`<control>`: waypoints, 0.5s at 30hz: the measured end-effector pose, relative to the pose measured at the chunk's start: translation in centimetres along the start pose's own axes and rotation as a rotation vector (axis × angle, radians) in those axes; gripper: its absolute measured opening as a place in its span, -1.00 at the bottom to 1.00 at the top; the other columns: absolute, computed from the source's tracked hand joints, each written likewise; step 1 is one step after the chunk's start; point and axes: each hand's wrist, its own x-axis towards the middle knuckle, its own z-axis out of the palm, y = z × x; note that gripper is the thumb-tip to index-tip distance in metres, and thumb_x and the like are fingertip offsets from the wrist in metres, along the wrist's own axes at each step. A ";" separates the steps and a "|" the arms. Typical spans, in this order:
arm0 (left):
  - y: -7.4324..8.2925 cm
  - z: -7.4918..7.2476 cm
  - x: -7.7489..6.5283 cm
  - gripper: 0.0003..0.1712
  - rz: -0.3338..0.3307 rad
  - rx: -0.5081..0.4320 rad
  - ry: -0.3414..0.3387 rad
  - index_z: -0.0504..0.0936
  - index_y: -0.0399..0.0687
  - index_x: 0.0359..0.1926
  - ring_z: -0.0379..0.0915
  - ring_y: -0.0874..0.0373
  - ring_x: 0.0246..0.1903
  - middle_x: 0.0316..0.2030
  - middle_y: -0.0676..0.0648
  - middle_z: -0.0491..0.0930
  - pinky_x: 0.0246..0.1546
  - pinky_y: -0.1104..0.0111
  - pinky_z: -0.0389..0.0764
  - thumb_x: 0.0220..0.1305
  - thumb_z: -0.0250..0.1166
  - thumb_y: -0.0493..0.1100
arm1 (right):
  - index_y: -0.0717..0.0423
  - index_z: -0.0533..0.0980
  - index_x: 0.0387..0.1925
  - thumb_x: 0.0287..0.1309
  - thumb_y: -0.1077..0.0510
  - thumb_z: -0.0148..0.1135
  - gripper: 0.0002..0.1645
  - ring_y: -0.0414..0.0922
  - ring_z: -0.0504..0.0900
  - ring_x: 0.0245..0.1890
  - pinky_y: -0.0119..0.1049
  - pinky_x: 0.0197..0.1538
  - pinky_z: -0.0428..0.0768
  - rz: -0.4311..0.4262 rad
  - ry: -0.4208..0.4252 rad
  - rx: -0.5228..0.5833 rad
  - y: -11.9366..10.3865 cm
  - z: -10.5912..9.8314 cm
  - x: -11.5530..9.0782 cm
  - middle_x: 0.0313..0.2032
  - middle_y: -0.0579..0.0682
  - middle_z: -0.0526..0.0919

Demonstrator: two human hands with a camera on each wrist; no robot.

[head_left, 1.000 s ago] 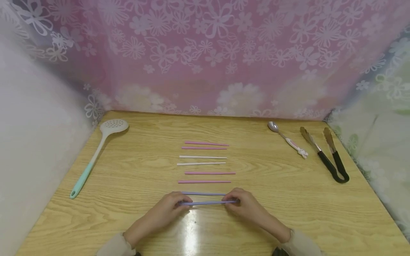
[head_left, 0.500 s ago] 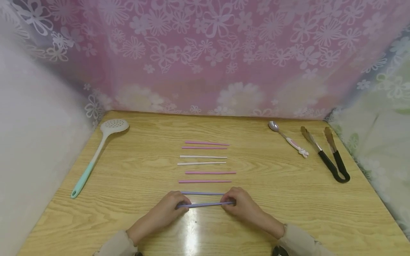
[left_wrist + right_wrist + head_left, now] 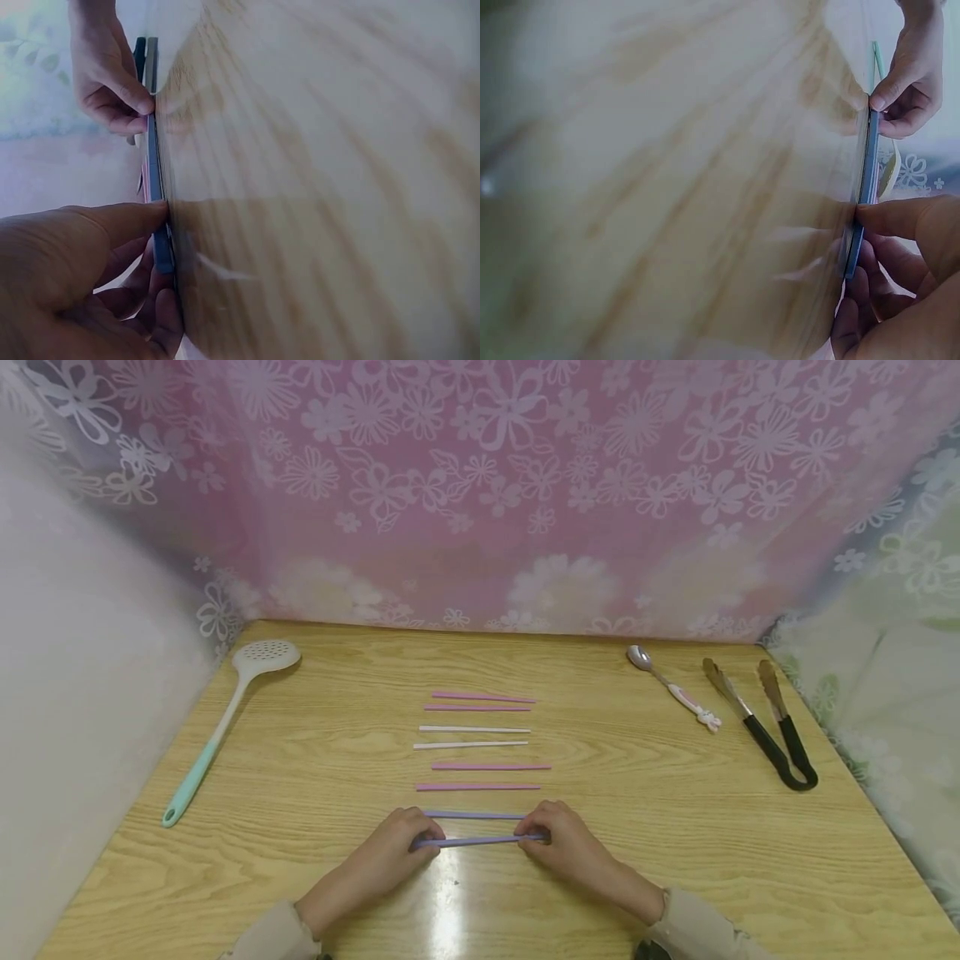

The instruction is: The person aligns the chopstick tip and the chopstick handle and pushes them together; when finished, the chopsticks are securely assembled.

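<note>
My left hand (image 3: 393,852) pinches the left end of a blue-purple chopstick (image 3: 480,841), thumb on the near side. At the other end, my right hand (image 3: 566,839) pinches the same chopstick between thumb and fingers. It lies low along the tabletop, as both wrist views show. Just beyond it a second blue-purple chopstick (image 3: 474,814) lies parallel, its ends partly hidden by my hands. Farther back come two pink chopsticks (image 3: 478,787), two white chopsticks (image 3: 472,745) and two more pink chopsticks (image 3: 480,707), all roughly level across the table.
At the left of the wooden table (image 3: 337,693) lies a slotted skimmer (image 3: 225,718) with a mint handle. A spoon (image 3: 671,685) with a rabbit-shaped end and black-handled tongs (image 3: 772,735) lie at the right. A pink flowered cloth (image 3: 480,552) hangs behind.
Both hands have drawn the near chopstick slightly toward me, widening its gap from the second blue-purple one. My right hand has shifted a little left. The other utensils stay put.
</note>
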 end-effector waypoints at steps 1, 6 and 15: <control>0.0 0.0 0.0 -0.90 0.002 0.000 -0.001 0.65 -0.13 -0.24 0.35 0.18 -0.22 -0.28 0.03 0.55 -0.23 0.38 0.46 0.21 0.26 -0.24 | 0.07 0.65 -0.38 0.02 0.25 0.35 -0.93 -0.26 0.39 -0.34 -0.45 -0.28 0.42 -0.004 -0.001 -0.001 0.0 -0.1 0.0 -0.39 -0.17 0.58; 0.0 0.0 -0.1 -0.89 0.019 0.007 -0.003 0.64 -0.14 -0.23 0.35 0.18 -0.21 -0.27 0.03 0.55 -0.23 0.38 0.46 0.21 0.27 -0.24 | 0.08 0.64 -0.36 0.03 0.24 0.34 -0.93 -0.24 0.43 -0.33 -0.38 -0.22 0.45 -0.019 -0.010 -0.008 0.0 -0.3 0.0 -0.37 -0.16 0.59; -0.1 0.0 -0.3 -0.83 0.038 0.037 -0.023 0.63 -0.11 -0.16 0.35 0.18 -0.18 -0.23 0.07 0.55 -0.16 0.33 0.46 0.26 0.23 -0.17 | 0.05 0.63 -0.33 0.06 0.18 0.32 -0.91 -0.24 0.48 -0.28 -0.33 -0.12 0.46 0.008 -0.024 0.008 -0.4 -0.4 -0.5 -0.33 -0.19 0.58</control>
